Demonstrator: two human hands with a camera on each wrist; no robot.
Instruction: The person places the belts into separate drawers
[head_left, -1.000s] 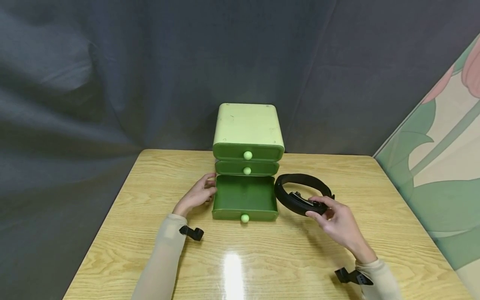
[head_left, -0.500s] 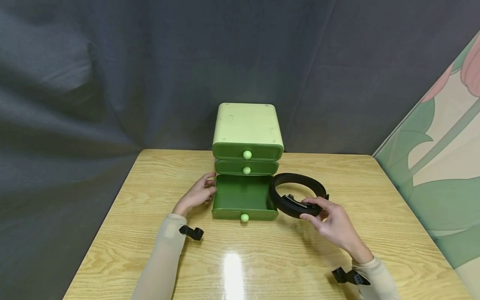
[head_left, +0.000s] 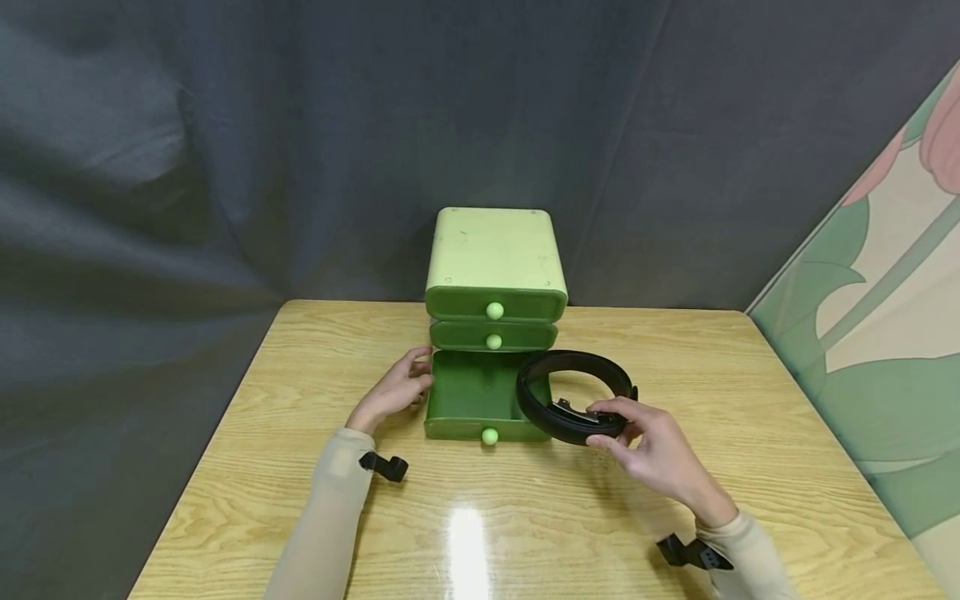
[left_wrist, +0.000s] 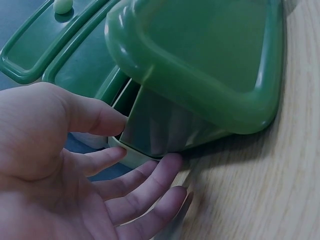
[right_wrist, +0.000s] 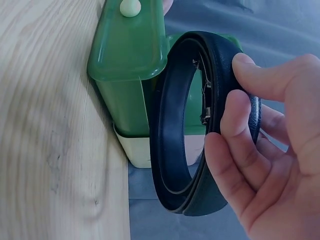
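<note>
A small drawer cabinet (head_left: 495,246) with a pale green top stands on the table, its bottom drawer (head_left: 471,390) pulled out. My right hand (head_left: 656,454) grips a coiled black belt (head_left: 558,423) by its near side, thumb and fingers pinching the band. The coil overlaps the drawer's right side in the head view. Inside the coil a metal buckle (right_wrist: 206,95) shows in the right wrist view. On the other side, my left hand (head_left: 392,393) rests at the cabinet's left edge with fingers loosely bent, thumb tip and forefinger at the casing beside the drawer (left_wrist: 170,120).
Two upper drawers (head_left: 457,336) with round light green knobs are pushed in further than the bottom one. The wooden table (head_left: 247,467) runs back to a dark grey curtain (head_left: 360,150). A floral panel (head_left: 885,317) borders the right side.
My right hand has carried the belt leftward, from beside the drawer to over its right part. The left hand and the cabinet stay where they were.
</note>
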